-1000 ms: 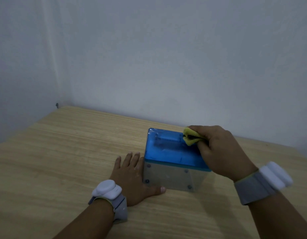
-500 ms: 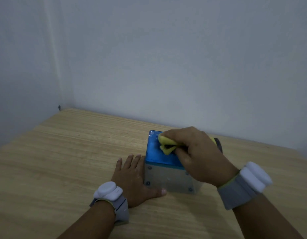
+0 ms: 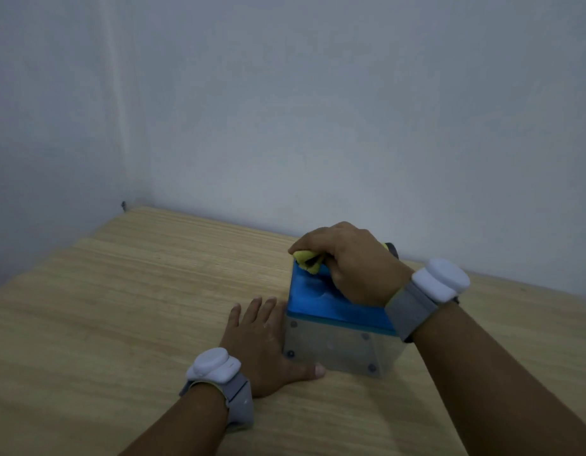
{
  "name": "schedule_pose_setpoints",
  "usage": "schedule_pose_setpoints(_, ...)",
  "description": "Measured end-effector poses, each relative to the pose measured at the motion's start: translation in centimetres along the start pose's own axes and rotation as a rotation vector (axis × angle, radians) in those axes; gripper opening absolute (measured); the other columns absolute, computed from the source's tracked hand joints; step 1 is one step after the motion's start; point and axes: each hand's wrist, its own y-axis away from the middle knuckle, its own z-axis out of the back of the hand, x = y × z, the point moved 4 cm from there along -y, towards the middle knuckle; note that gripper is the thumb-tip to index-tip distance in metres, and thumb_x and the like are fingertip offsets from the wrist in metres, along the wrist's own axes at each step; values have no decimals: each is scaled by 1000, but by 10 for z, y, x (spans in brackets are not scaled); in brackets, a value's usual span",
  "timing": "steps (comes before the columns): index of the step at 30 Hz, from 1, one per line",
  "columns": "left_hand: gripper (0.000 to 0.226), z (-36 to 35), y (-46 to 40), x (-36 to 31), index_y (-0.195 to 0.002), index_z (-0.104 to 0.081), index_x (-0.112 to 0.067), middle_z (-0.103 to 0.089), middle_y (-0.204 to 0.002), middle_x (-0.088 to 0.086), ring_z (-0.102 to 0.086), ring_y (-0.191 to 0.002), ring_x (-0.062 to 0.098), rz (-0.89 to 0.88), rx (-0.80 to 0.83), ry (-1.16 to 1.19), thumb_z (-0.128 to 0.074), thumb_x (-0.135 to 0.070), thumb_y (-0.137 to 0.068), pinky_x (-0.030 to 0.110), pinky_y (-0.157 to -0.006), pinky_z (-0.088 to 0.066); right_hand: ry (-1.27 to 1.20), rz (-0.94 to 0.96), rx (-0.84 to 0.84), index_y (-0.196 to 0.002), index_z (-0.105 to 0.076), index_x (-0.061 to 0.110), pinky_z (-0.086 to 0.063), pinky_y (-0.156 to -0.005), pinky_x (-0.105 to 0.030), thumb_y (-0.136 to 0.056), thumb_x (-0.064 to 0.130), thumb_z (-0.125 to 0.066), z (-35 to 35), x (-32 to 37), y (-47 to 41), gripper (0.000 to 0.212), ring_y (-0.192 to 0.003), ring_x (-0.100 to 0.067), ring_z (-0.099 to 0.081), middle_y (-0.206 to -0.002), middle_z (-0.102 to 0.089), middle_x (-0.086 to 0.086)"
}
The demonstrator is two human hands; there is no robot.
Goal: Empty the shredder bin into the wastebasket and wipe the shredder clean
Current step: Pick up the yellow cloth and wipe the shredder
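The small shredder [image 3: 321, 302] has a blue top and a clear bin [image 3: 337, 350] below, and it stands on the wooden table [image 3: 120, 307]. My right hand [image 3: 350, 264] grips a bunched yellow cloth [image 3: 306, 261] and presses it on the far left corner of the blue top. My left hand [image 3: 258, 340] lies flat on the table with straight fingers against the shredder's left side, thumb along its front lower edge. A dark crank part [image 3: 392, 249] peeks out behind my right hand.
Pale walls meet in a corner at the far left, close behind the table's back edge. Bare wood spreads to the left and in front of the shredder. No wastebasket is in view.
My right hand has slid the yellow cloth leftward across the blue top, from its far right side to the far left corner. My left hand has stayed put.
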Motion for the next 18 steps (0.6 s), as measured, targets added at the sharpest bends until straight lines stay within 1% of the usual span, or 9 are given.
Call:
schedule_pose_setpoints(4, 137, 1, 0, 0, -156, -7, -33, -15, -165, -8, -4, -152, 19, -7, -6, 3, -27, -109, -44, 52, -121, 0, -12, -157, 99, -125, -63, 28, -45, -101, -40, -85, -8, -44, -5, -19, -18, 57, -117, -20, -56, -127, -64, 4)
schedule_pose_setpoints(6, 136, 1, 0, 0, -156, -8, -33, -16, -164, -8, -4, -152, 19, -10, -18, 8, -27, -109, -44, 53, -121, 0, -82, -203, 83, -121, -63, 24, -47, -99, -35, -87, -9, -43, -1, -24, -21, 51, -112, -18, -59, -120, -67, 3)
schedule_pose_setpoints(9, 136, 0, -1, 0, -156, -9, -34, -16, -164, -8, -5, -152, 19, -10, -27, 15, -27, -110, -44, 52, -121, 1, -253, -124, -25, -113, -61, 20, -47, -82, -17, -91, -7, -45, 11, -10, -16, 38, -97, -9, -60, -107, -67, 6)
schedule_pose_setpoints(10, 136, -1, -1, 0, -156, -9, -34, -16, -164, -8, -5, -152, 19, -10, -27, 13, -27, -110, -44, 52, -121, 0, -294, -71, -10, -111, -61, 21, -44, -78, -13, -91, -6, -46, 13, -2, -13, 37, -93, -4, -59, -103, -67, 9)
schedule_pose_setpoints(11, 136, 0, -1, 0, -156, -9, -33, -16, -164, -8, -5, -152, 19, -13, -26, 11, -27, -110, -44, 52, -121, 0, -304, -24, 35, -109, -62, 22, -44, -78, -12, -90, -6, -46, 13, 6, -11, 38, -92, -1, -59, -102, -66, 12)
schedule_pose_setpoints(12, 136, 0, -1, 0, -156, -9, -33, -16, -164, -8, -5, -152, 20, -15, -24, 9, -28, -109, -45, 52, -121, 0, -277, 3, 92, -110, -63, 24, -46, -81, -16, -89, -7, -46, 10, 12, -11, 41, -94, -2, -58, -103, -67, 11)
schedule_pose_setpoints(13, 136, 0, -1, 1, -156, -9, -32, -16, -164, -8, -6, -152, 20, -17, -24, 7, -28, -109, -45, 52, -121, -1, -226, 7, 136, -111, -63, 25, -48, -86, -23, -87, -6, -45, 7, 14, -12, 44, -97, -7, -59, -106, -67, 9)
schedule_pose_setpoints(15, 136, -1, -1, 1, -156, -10, -33, -16, -164, -8, -6, -152, 19, -18, -25, 8, -28, -109, -45, 52, -121, -1, -122, -53, 145, -116, -63, 27, -48, -93, -37, -87, -5, -44, 4, 9, -17, 47, -104, -18, -59, -113, -67, 3)
schedule_pose_setpoints(18, 137, -1, -1, 2, -156, -9, -34, -15, -164, -8, -5, -152, 19, -14, -21, 13, -26, -110, -44, 53, -121, 0, 15, -185, 163, -123, -59, 30, -45, -98, -42, -87, -3, -45, 1, 2, -24, 51, -114, -23, -56, -123, -64, 1)
